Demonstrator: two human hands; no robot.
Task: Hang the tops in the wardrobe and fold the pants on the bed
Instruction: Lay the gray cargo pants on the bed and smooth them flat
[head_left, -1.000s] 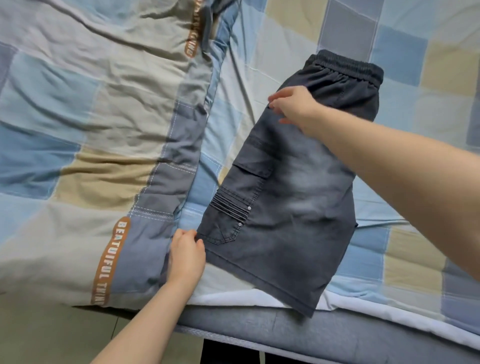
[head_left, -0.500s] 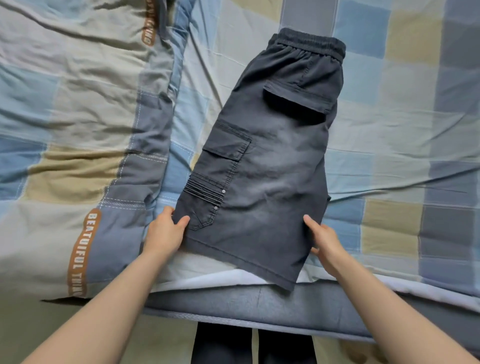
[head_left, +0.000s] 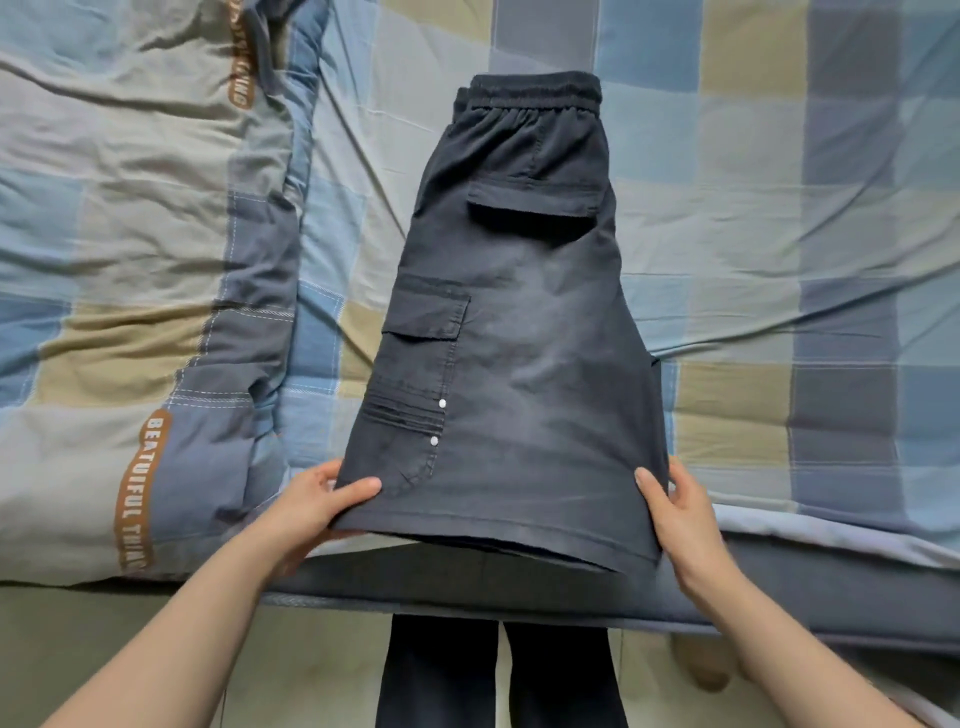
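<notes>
The bed with its blue, beige and grey checked sheet fills the room in front of me, a rumpled checked quilt with an orange lettered band pushed to its left side. Lying near the bed's front edge are the dark grey faded cargo shorts, already doubled leg over leg, waistband far from the person, hem overhanging the mattress slightly. I'd judge 1 lengthwise fold done; bringing hem to waistband is left, and no tops or wardrobe show here. The left hand pinches the hem's left corner, thumb on top, fingers underneath. The right hand grips the right corner the same way, thumb over the cloth.
</notes>
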